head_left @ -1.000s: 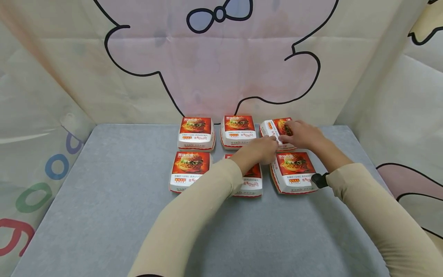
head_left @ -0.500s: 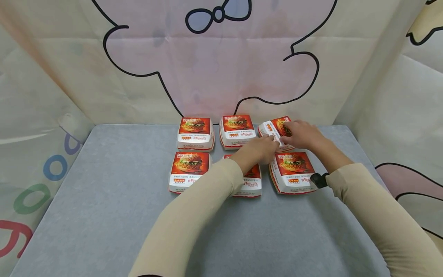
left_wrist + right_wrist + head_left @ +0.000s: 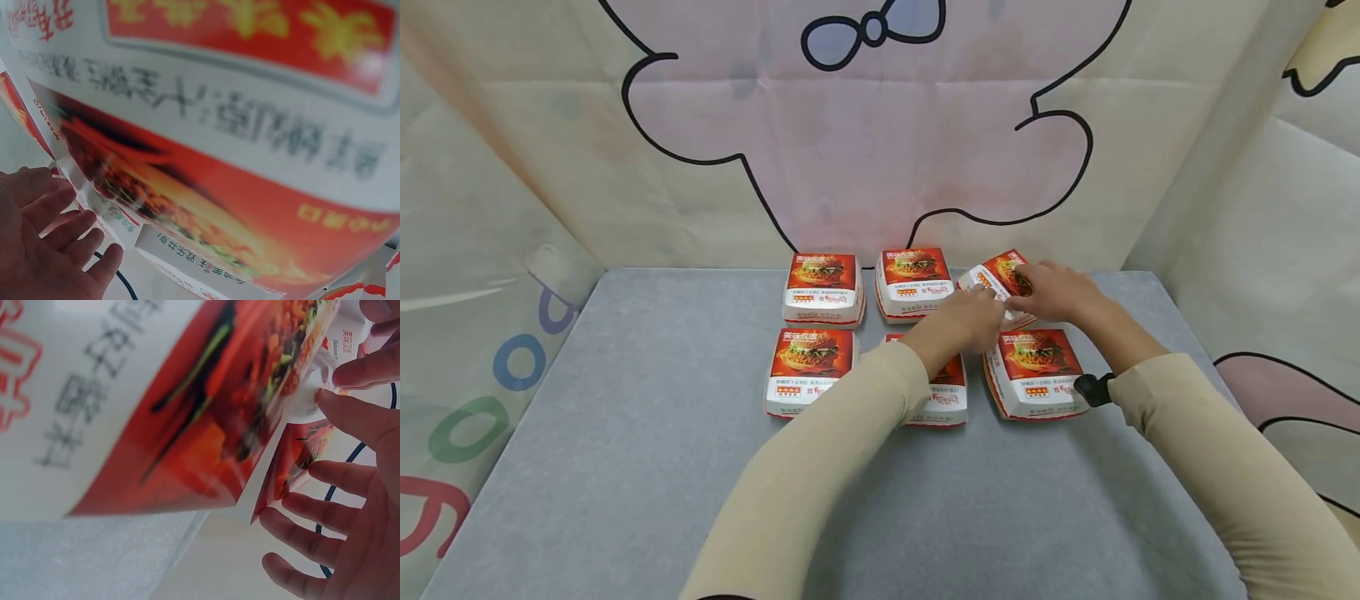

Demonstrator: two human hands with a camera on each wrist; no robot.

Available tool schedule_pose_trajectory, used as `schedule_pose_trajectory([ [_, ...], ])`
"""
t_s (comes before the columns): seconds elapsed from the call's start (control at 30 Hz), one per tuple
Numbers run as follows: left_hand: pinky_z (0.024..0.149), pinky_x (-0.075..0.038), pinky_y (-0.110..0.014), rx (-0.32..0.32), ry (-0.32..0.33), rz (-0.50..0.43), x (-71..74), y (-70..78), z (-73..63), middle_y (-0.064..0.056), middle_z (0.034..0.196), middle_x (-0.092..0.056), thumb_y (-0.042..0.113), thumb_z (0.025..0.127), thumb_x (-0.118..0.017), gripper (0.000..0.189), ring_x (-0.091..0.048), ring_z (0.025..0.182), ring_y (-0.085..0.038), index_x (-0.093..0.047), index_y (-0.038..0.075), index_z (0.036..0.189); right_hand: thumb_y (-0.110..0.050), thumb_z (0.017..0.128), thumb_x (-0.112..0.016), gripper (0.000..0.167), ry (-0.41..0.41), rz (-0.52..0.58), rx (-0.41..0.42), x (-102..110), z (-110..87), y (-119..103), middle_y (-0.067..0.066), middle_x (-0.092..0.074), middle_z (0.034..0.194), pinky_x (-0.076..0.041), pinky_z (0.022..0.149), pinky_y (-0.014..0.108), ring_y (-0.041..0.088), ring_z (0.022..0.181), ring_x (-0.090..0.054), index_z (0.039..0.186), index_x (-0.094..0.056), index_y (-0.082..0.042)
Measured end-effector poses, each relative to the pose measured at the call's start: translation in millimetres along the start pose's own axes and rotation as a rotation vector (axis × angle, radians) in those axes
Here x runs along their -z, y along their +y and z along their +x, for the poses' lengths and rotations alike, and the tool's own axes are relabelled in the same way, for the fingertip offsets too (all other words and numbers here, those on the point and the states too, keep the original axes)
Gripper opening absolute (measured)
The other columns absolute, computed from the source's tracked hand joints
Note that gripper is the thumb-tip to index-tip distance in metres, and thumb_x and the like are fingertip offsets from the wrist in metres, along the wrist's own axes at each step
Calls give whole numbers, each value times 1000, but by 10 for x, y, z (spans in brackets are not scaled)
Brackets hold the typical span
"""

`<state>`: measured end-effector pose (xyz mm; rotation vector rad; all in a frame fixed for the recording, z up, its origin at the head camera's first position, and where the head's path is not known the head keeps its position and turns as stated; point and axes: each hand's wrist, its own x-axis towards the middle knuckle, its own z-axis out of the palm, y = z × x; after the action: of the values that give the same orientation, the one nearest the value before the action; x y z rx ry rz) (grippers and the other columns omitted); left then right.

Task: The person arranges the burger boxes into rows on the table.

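My hands meet at the burger box (image 3: 1006, 268) at the back right, a white carton with a red burger print, which stands askew to the others. My left hand (image 3: 964, 323) holds its front left part with bent fingers. From the right, my right hand (image 3: 1060, 293) grips it, with fingers over the red print and thumb toward the front. In the right wrist view the right fingers (image 3: 306, 534) lie along the printed lid. The left wrist view shows the left fingers (image 3: 75, 231) bent beside white carton walls; a nearer box fills most of that view.
Two more burger boxes, left (image 3: 823, 289) and middle (image 3: 913, 283), stand in the back row. In front are boxes at left (image 3: 812, 371), middle (image 3: 943, 404) and right (image 3: 1037, 375), the middle one partly under my left arm. The grey table (image 3: 625, 433) meets a printed backdrop (image 3: 880, 142) behind.
The back right burger box has turned slightly anticlockwise, its far end shifting left, between my hands. Both hands have stayed nearly in place; the other boxes have not moved.
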<state>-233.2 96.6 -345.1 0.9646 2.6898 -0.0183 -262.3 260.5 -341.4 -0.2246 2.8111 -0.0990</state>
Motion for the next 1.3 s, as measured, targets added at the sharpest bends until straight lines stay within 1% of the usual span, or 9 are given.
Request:
schedule_pose_trajectory([
  [0.17,116,-28,-41,18,40,44,-16,-27,28,0,148,-46,31,103,-48,43,-35,140,-18,-52,21,144,-29,94,-65,68,-3,22,44,21,-14,23,35,-45,139,-38,99,67,51,125,-45,147,-40,5],
  [0.37,120,-19,-45,55,11,97,-19,-41,45,2,158,-34,36,102,-50,51,-21,150,-20,-43,27,151,-21,93,-66,70,-32,70,65,7,-26,51,36,-38,145,-36,101,69,53,129,-39,151,-35,2],
  [0.5,120,-16,-48,65,-6,132,-18,-45,54,2,159,-33,39,101,-51,52,-17,151,-21,-41,31,152,-20,93,-66,70,-52,86,65,12,-44,62,35,-35,147,-36,100,70,54,130,-37,152,-34,0],
  [0.7,119,-15,-51,97,-28,137,-25,-46,67,-5,157,-35,42,101,-50,54,-21,148,-26,-35,41,153,-17,93,-65,69,-61,95,68,14,-45,80,35,-33,149,-36,99,71,55,131,-35,153,-34,-3],
  [0.8,119,-15,-51,101,-31,137,-32,-47,71,-6,156,-37,42,101,-49,54,-23,147,-27,-35,42,153,-16,92,-65,69,-52,102,64,7,-50,79,34,-34,149,-36,99,71,54,131,-36,152,-35,-3],
  [0.93,119,-13,-52,99,-37,136,-32,-47,64,-6,157,-36,42,101,-50,54,-19,149,-28,-35,42,153,-17,92,-66,69,-40,106,44,7,-64,66,34,-36,147,-38,99,70,52,130,-38,151,-36,-1],
  [1.07,119,-13,-53,99,-31,126,-29,-46,58,-5,158,-35,42,100,-52,55,-18,150,-29,-35,42,153,-21,93,-66,72,-39,125,28,24,-89,66,36,-31,147,-39,97,70,54,128,-39,152,-32,1],
  [1.17,119,-12,-54,104,-32,116,-28,-43,53,-5,159,-33,42,100,-52,56,-16,150,-29,-34,42,154,-29,95,-65,76,-41,141,12,42,-109,78,38,-29,146,-38,97,71,56,126,-38,153,-26,2],
  [1.3,119,-13,-55,111,-34,101,-33,-37,43,-5,159,-31,42,100,-52,58,-16,151,-29,-33,42,154,-38,95,-65,83,-70,146,-3,61,-126,80,38,-36,145,-37,99,70,54,126,-41,152,-23,5],
])
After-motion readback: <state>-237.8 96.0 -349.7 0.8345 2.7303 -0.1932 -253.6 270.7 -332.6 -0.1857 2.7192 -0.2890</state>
